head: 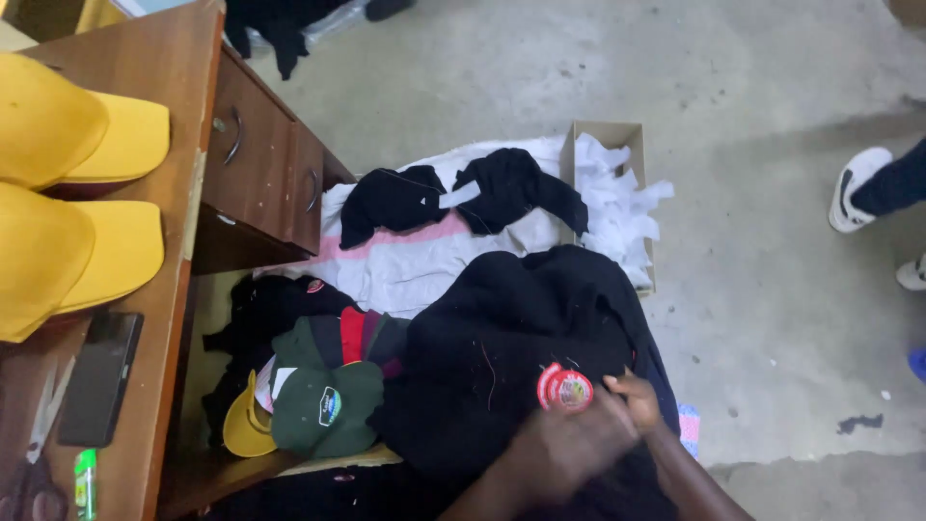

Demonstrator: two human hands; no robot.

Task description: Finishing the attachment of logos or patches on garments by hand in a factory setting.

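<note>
The round red patch (564, 389) lies flat on the black fabric (511, 338) heaped over your lap, just below the middle of the view. It sits directly at eleven o'clock from your right hand (632, 400), whose fingertips pinch its right edge. Being a disc, it has no long axis to line up with. Your left hand (559, 453) is blurred, lying at six o'clock of the patch and pressed onto the cloth; you cannot tell from this view how far it is open or whether it has hold of anything. The right hand is the nearer of the two.

The patch looks stiff and embroidered, red with a pale rim; loose red threads trail over the soft, matte black cloth to its nine o'clock. Further that way sits a stack of caps: a dark green cap (328, 405) with an oval badge on top, a yellow brim (246, 429) beneath. At twelve o'clock, white cloth (415, 265) with a pink stripe carries two black scraps, and a cardboard box (603, 135) holds white offcuts. On the wooden counter (164, 106) at nine to ten o'clock rest two yellow caps (68, 193), a dark phone (101, 376) and scissors (39, 425). Another person's white shoe (858, 188) stands on the concrete floor (772, 289) at two o'clock.
</note>
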